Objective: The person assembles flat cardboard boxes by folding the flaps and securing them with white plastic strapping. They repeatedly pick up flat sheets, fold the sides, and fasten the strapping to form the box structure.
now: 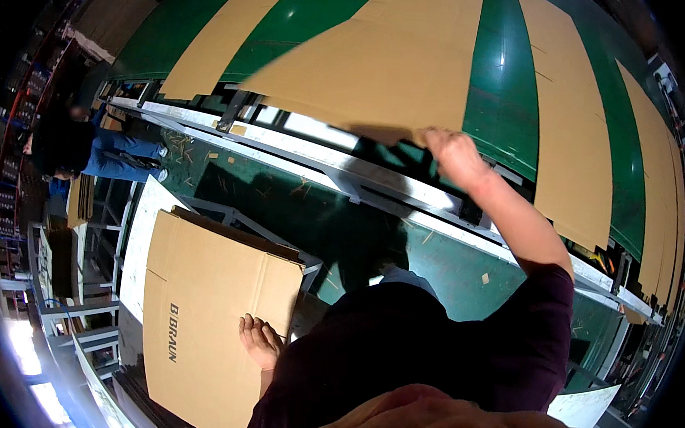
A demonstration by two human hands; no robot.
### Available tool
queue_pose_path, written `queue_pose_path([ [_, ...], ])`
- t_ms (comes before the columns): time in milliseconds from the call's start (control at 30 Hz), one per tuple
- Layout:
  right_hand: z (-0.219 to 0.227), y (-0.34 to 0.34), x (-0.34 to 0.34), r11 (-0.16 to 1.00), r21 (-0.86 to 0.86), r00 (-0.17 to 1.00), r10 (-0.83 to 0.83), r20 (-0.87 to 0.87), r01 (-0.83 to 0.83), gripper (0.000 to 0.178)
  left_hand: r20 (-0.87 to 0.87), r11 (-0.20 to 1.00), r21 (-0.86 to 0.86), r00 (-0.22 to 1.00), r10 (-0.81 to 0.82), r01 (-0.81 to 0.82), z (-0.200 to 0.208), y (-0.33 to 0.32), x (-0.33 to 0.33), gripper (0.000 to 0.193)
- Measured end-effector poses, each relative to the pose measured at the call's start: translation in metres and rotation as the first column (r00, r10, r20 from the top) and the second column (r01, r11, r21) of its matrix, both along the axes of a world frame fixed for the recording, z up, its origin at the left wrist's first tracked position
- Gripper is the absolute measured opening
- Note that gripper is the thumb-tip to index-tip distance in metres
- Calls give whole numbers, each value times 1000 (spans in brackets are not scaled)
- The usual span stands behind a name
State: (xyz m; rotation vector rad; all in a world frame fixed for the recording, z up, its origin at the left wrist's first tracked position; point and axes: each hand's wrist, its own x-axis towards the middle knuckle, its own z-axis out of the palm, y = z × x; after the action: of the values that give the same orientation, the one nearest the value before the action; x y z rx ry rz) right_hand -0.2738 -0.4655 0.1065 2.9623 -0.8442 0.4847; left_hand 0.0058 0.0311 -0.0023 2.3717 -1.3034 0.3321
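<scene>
My right hand (455,156) is closed on the near edge of a large brown cardboard sheet (389,61), which lies on a green conveyor belt (503,83). The sheet's left corner looks blurred and slightly raised. My left hand (261,341) rests with its fingers flat on the top sheet of a stack of flat cardboard (215,285) to my left. That top sheet bears dark print and fold lines. The fingertips under the right hand's sheet are hidden.
More cardboard sheets (568,117) lie spaced along the belt. A white metal rail (314,158) runs along its near side. Cardboard scraps litter the green floor (463,271). A person in jeans (117,154) stands at the far left, near metal racks (82,309).
</scene>
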Motion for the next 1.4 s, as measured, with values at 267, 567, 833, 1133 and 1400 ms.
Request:
queue_pose_path([
  [267, 230, -20, 45, 997, -28, 293, 5, 956, 74, 21, -38, 990, -79, 993, 114, -117, -4, 8, -17, 24],
  [567, -228, -97, 153, 271, 875, 491, -870, 44, 402, 73, -68, 979, 76, 978, 196, -191, 12, 2, -16, 29],
  [833, -157, -85, 273, -196, 752, 616, -716, 329, -629, 31, -44, 977, 35, 976, 212, -210, 3, 2, -13, 32],
  [1133, -40, 282, 223, -580, 512, 770, -404, 494, -633, 57, -288, 920, 188, 876, 387, -345, -13, 6, -24, 35],
  [1400, -70, 344, 174, -671, 588, 892, -338, 300, -452, 43, -596, 925, 84, 725, 345, -371, -69, 10, -18, 51],
])
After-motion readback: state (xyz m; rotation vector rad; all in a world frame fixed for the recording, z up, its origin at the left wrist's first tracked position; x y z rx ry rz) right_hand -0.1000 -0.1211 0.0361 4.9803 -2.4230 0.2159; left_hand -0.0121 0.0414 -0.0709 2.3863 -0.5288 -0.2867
